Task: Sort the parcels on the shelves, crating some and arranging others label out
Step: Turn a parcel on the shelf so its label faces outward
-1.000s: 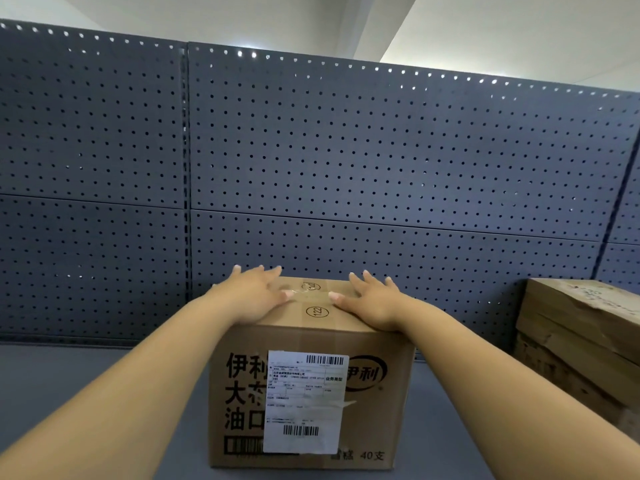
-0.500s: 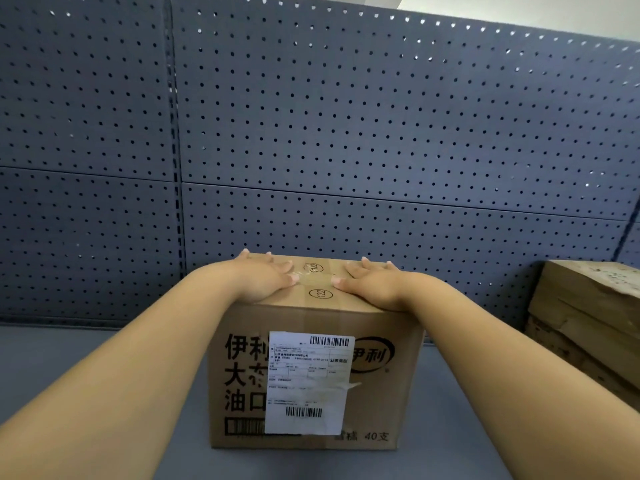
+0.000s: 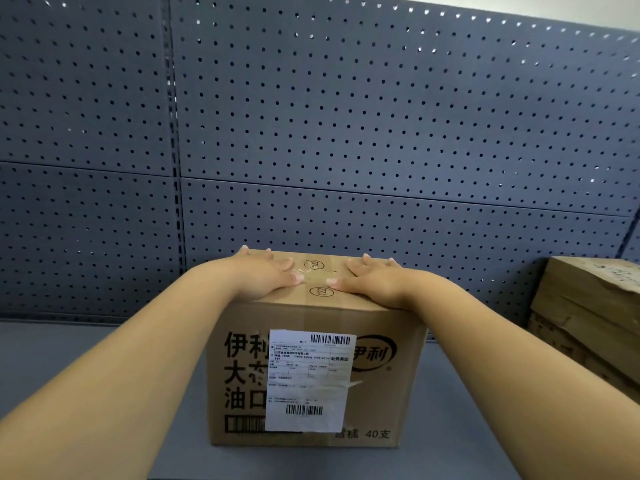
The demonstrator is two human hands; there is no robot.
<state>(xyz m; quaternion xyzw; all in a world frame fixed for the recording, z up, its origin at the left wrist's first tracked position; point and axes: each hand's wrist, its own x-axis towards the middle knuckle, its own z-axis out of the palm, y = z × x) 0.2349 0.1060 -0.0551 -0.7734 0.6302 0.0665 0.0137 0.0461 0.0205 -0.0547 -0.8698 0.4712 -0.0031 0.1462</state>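
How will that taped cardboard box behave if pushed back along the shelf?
The cardboard box looks stiff, with square edges and a taped top. Its flat base on the smooth shelf should probably slide, not tip. Weight cannot be judged.

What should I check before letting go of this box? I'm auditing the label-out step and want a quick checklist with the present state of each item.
1. Shipping label faces outward, toward the camera: ok.
2. Label legible: ok for both barcodes, though one lower corner looks torn or peeled.
3. Cardboard box sits flat on the grey shelf: ok, its bottom edge lies level.
4. Both hands placed evenly: ok, left hand and right hand lie flat on the top.
5. Clear of the neighbouring carton: ok, a gap shows.
6. Box pushed back against the pegboard: cannot tell, its rear is hidden.
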